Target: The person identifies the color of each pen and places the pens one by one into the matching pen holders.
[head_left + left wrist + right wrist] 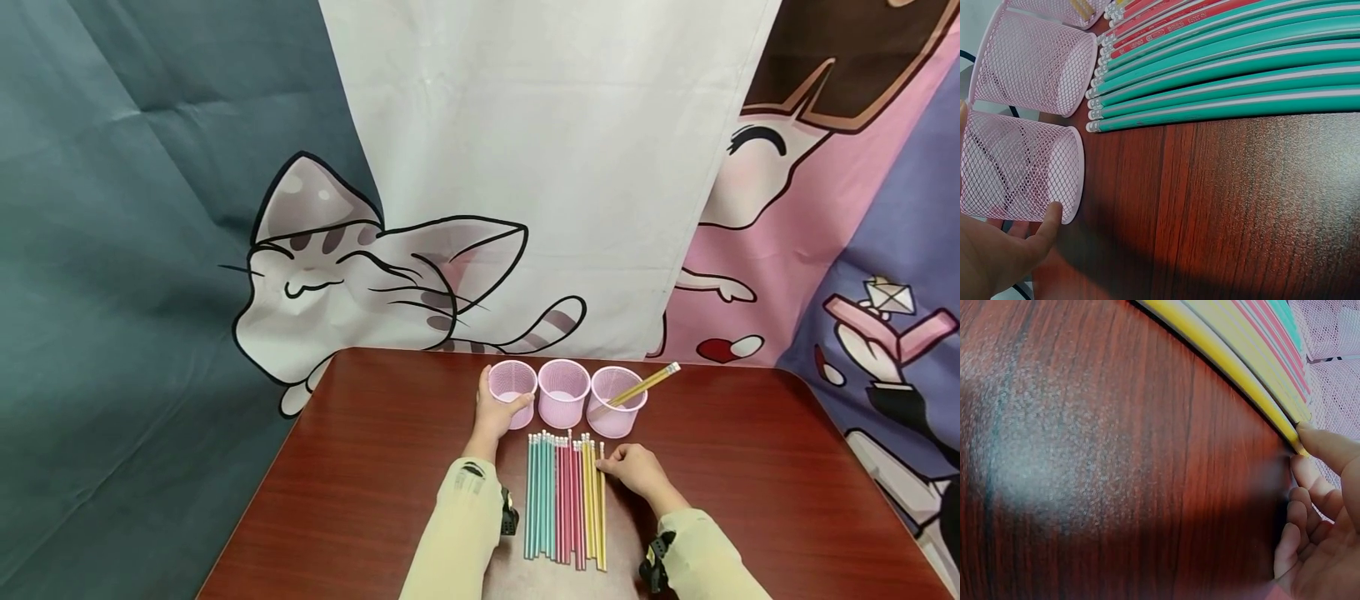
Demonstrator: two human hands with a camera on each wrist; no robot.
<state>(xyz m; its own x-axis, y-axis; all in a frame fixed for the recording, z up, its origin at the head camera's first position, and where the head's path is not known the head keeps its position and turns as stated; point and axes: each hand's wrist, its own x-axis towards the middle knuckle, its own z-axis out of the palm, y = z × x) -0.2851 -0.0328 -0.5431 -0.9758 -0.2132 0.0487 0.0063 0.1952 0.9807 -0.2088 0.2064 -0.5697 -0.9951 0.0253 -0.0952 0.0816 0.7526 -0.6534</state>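
While the left hand (495, 414) holds the left pink mesh cup (514, 390), the right hand (637, 469) pinches the outermost yellow pencil (603, 512), right end of the pencil row (564, 500).
Print on a red pencil (1172, 30) shows only in my left wrist view, too small to read; cups (564, 404) are open-weave, table (360, 467) glossy wood-grain.
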